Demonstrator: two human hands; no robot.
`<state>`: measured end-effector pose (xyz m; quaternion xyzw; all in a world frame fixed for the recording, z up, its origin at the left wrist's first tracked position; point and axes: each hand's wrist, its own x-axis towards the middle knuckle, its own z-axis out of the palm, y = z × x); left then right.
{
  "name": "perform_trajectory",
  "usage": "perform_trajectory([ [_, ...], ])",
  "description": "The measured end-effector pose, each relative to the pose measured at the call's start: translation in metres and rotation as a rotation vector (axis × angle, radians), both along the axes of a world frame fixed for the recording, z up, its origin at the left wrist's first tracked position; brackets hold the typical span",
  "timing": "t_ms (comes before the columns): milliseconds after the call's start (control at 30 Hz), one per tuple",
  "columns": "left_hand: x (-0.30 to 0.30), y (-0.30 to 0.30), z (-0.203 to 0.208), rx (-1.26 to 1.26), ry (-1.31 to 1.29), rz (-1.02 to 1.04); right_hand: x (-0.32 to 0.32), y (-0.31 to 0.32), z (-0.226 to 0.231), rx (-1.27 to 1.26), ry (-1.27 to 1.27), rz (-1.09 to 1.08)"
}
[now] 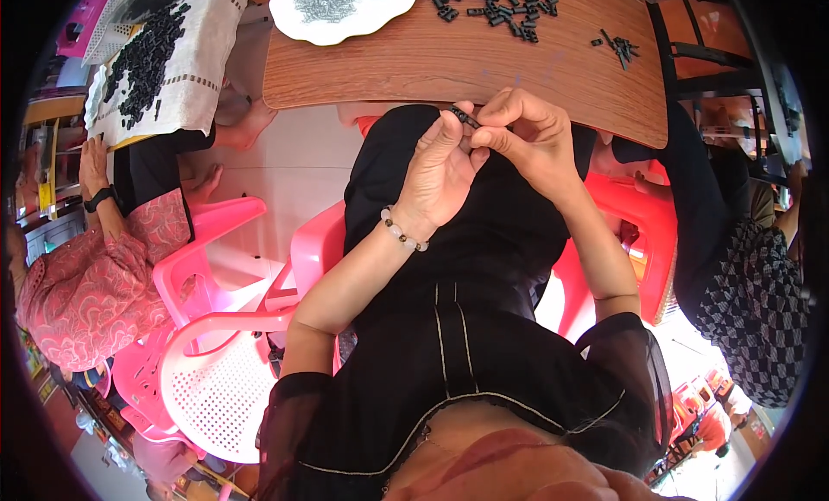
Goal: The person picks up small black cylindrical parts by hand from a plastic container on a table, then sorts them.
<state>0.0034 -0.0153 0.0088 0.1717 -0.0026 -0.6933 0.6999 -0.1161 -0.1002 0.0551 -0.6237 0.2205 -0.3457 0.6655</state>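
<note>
Just off the near edge of the wooden table, above my lap, my left hand [439,174] pinches a small black part [465,117] between thumb and fingers. It looks like a short ribbed plastic piece, too small to name more exactly. My right hand [537,142] meets it from the right, thumb and forefinger closed on the part's other end. Farther back on the table lies a loose pile of similar black parts [505,9]. A smaller cluster of black pieces [619,47] sits to its right. At the back left, a white scalloped plate [298,24] carries many tiny grey metal-looking pieces.
The brown table [363,73] spans the space ahead of me. At left, a cloth-covered table [203,60] holds more black parts [147,65], with a person in a red patterned top [95,302] beside it. Pink plastic chairs [233,328] stand at my left. Another person in checks [751,311] is at right.
</note>
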Motion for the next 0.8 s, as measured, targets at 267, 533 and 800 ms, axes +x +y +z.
perform_trajectory([
  [267, 0.002, 0.001, -0.004, -0.036, -0.097, -0.010, 0.001, 0.002, -0.001, -0.008, 0.018, -0.016],
  [533, -0.001, 0.004, -0.003, -0.061, -0.196, 0.077, 0.003, 0.009, -0.002, -0.081, 0.028, -0.066],
  [800, -0.002, 0.000, -0.002, -0.033, -0.171, 0.112, 0.005, 0.010, -0.009, -0.162, 0.045, -0.108],
])
